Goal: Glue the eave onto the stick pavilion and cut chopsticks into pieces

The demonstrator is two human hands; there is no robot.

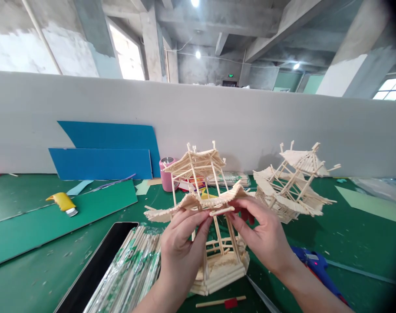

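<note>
A wooden-stick model pavilion (pixel 222 280) with two curved roof tiers stands upright before me. Thumb and fingers of my left hand (pixel 185 243) are closed at the left end of a short wooden stick (pixel 222 211), just under the front edge of the lower roof (pixel 222 199). At the stick's right end, my right hand (pixel 265 226) pinches with thumb and fingers, also touching the roof edge. Some of the right fingertips are hidden behind the roof. Below the hands, thin posts run down to the railed base.
A second stick pavilion (pixel 292 187) leans at the right. Nearby lie a blue glue gun (pixel 315 263), bagged sticks (pixel 129 265), a black tablet-like slab (pixel 97 256), a yellow cutter (pixel 63 203), a blade (pixel 261 293) and a red-banded stick (pixel 221 302). Behind stands a pink cup (pixel 166 180).
</note>
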